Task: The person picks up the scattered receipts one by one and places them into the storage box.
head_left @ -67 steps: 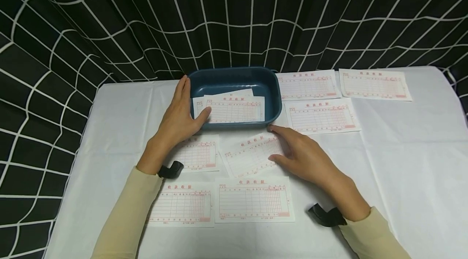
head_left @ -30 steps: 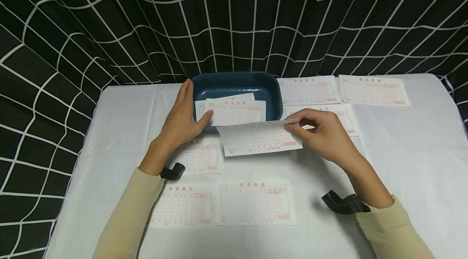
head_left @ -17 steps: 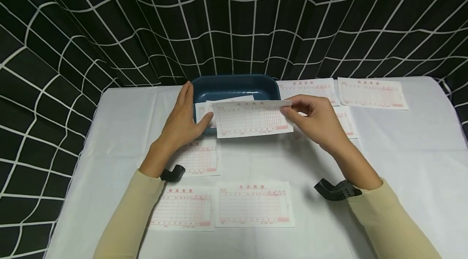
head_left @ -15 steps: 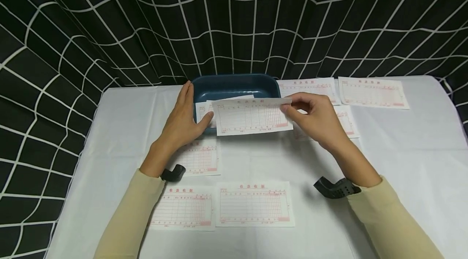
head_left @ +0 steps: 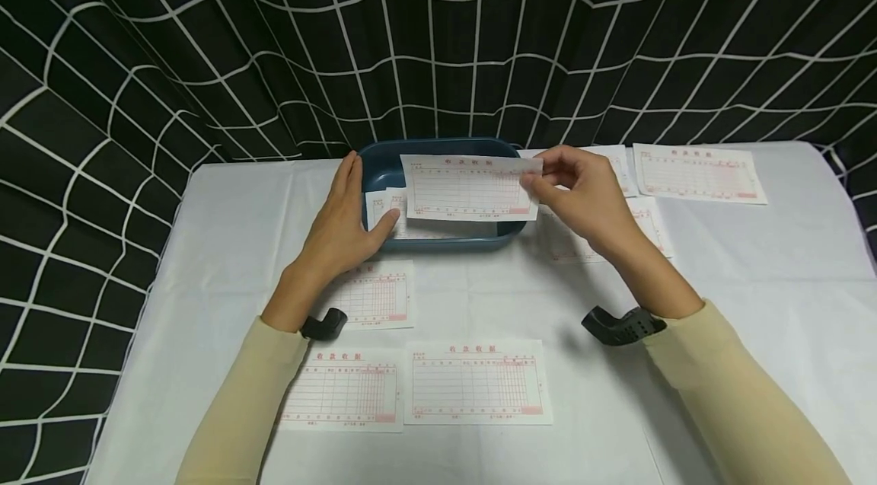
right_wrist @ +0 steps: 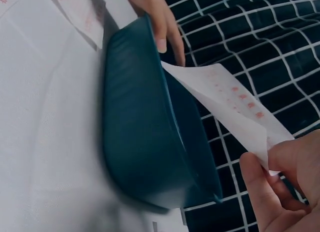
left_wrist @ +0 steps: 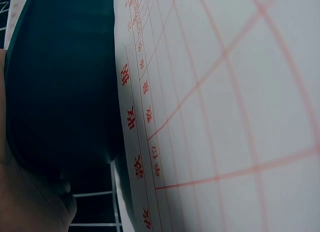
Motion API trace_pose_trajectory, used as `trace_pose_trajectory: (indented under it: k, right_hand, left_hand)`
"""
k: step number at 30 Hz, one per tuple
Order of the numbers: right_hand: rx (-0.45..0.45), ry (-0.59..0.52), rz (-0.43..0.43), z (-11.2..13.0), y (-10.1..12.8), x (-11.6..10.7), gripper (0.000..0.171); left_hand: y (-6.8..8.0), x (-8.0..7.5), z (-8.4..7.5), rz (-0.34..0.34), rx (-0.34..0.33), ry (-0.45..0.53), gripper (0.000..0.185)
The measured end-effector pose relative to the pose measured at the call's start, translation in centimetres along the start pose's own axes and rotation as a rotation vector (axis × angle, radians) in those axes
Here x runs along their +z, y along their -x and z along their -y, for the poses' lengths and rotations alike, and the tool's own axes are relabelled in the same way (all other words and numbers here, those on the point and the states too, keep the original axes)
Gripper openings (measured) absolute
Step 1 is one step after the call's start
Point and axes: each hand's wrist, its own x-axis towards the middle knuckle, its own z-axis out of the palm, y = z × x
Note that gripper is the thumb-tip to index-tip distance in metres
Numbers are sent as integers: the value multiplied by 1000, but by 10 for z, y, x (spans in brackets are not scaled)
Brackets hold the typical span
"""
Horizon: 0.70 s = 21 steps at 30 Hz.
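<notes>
My right hand (head_left: 578,192) pinches a printed receipt slip (head_left: 473,188) by its right end, between thumb and fingers. The slip hangs over the dark blue plastic basin (head_left: 452,244), face up; the right wrist view shows the pinched end (right_wrist: 260,147) bent. Against the basin's left end rests my left hand (head_left: 336,222), its fingers straight along the side and the thumb reaching over the front rim. Inside the basin lie other slips (head_left: 384,212), partly covered by the held one. Close up in the left wrist view, the printed slip (left_wrist: 200,111) fills the right side.
Loose slips lie on the white tablecloth (head_left: 603,409): two in front, one (head_left: 478,382) beside another (head_left: 342,390), and one (head_left: 373,295) near the left wrist. Several more, including a far right slip (head_left: 699,174), lie right of the basin. A black curtain with white grid (head_left: 452,36) hangs behind.
My right hand picked up the tilted slip from the cloth before the basin and carried it up and forward over the basin. My left hand stays at the basin's left end.
</notes>
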Motion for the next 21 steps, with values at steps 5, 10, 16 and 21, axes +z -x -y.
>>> trace_pose_trajectory:
  k: [5,10,16,21]
  right_hand:
    - [-12,16,23,-3,-8,7,18]
    - [-44,54,57,0,-18,17,14]
    - [-71,104,103,11,-32,23,16]
    - [-98,179,161,14,-35,24,29]
  left_hand:
    - [2,-1,2,7,3,4,100]
    - [5,-2,5,9,-7,2,100]
    - [3,-2,2,-1,-7,13,101]
    - [0,0,0,7,-2,16,100]
